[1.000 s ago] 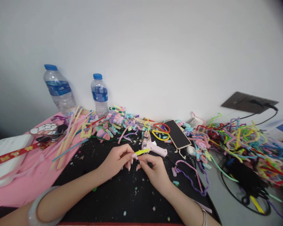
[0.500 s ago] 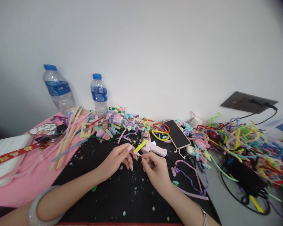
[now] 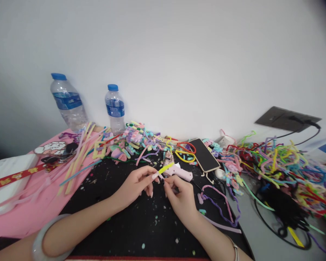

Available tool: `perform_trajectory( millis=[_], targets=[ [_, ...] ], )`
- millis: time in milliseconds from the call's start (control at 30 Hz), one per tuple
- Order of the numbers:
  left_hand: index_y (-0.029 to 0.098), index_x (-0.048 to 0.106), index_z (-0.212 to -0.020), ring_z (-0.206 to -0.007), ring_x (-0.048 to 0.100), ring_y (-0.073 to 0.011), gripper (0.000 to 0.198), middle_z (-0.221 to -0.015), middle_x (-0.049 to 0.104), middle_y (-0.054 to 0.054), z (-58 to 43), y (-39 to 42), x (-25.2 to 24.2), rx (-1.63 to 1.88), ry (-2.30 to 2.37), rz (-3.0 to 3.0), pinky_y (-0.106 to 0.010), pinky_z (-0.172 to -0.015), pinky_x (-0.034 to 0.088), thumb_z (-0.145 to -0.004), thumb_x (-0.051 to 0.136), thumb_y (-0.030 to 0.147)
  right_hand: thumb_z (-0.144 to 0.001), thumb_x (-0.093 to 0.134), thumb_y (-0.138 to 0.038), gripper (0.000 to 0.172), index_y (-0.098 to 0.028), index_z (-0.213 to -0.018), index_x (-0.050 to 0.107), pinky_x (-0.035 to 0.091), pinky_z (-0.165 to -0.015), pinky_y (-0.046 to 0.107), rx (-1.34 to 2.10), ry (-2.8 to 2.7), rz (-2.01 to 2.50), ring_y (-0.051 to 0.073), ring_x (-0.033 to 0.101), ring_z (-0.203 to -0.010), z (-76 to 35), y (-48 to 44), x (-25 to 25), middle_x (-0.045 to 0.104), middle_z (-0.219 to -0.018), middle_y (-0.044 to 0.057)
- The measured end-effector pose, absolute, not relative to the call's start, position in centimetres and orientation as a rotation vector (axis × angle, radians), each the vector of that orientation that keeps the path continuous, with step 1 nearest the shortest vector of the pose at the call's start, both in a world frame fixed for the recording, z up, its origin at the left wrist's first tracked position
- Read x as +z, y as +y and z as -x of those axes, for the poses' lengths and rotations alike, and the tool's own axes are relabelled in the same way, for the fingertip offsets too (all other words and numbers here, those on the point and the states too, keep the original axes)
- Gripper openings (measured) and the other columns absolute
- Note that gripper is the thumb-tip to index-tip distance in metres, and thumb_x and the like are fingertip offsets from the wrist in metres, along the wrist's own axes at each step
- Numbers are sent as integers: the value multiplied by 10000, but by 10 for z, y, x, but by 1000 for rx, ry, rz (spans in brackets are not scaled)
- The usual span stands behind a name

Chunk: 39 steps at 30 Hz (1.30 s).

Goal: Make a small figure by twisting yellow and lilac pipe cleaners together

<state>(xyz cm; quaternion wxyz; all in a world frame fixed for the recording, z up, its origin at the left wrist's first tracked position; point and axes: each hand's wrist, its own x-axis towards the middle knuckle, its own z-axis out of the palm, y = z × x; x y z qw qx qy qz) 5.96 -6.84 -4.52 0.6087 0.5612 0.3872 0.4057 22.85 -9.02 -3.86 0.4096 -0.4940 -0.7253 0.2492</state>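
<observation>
Bright yellow on the held strip [image 3: 166, 168]; pale pink on the glue gun [image 3: 182, 173]. Black across the mat [image 3: 141, 228], flecked with pale specks. Black again on the phone [image 3: 205, 155], edged in cream. Solid blue for the bottle cap [image 3: 59, 76]. Gold-yellow figures over red along the ribbon [image 3: 13, 177]. Milky white on the bangle [image 3: 38, 241]; pink on the sheet [image 3: 19, 226]; dark grey on the socket plate [image 3: 273, 116].

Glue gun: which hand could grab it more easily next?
Probably the right hand: it sits just in front of the glue gun's handle, closer than the left hand. Both hands seem busy around the yellow strip, though.
</observation>
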Motion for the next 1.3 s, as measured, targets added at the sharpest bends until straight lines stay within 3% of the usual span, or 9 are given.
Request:
perform_trajectory(
  millis=[200, 533, 733, 967, 1300],
  targets=[
    [152, 579, -816, -432, 516, -83, 172, -496, 542, 51, -61, -71, -41, 949, 925, -1347, -176, -440, 375, -861, 477, 283, -829, 483, -183, 167, -162, -710, 597, 367, -482, 194, 607, -1871, 1241, 92, 484, -492, -229, -90, -43, 564, -581, -13],
    [152, 589, -844, -433, 499, -83, 157, -484, 516, 62, -59, -72, -42, 982, 938, -1372, -177, -434, 368, -858, 479, 264, -819, 487, -186, 158, -170, -715, 604, 364, -500, 205, 602, -1930, 1248, 99, 476, -504, -230, -91, -43, 535, -560, -24],
    [147, 600, -842, -449, 501, -72, 157, -595, 574, 32, -57, -71, -45, 1022, 966, -1437, -183, -451, 395, -857, 485, 253, -822, 484, -191, 140, -169, -786, 618, 364, -497, 206, 696, -1955, 1220, 98, 461, -491, -229, -90, -41, 532, -549, -29],
    [153, 577, -914, -468, 510, -100, 229, -556, 554, 28, -55, -72, -44, 984, 933, -1393, -187, -423, 364, -875, 454, 341, -819, 481, -191, 142, -168, -782, 617, 356, -482, 200, 703, -1936, 1213, 93, 455, -486, -230, -90, -41, 524, -557, -29],
    [157, 566, -822, -441, 476, -75, 198, -561, 518, 44, -59, -72, -45, 996, 959, -1447, -186, -450, 382, -872, 470, 322, -831, 478, -193, 129, -177, -762, 585, 366, -492, 205, 709, -2003, 1195, 99, 464, -491, -229, -93, -44, 524, -553, -31]
  ],
)
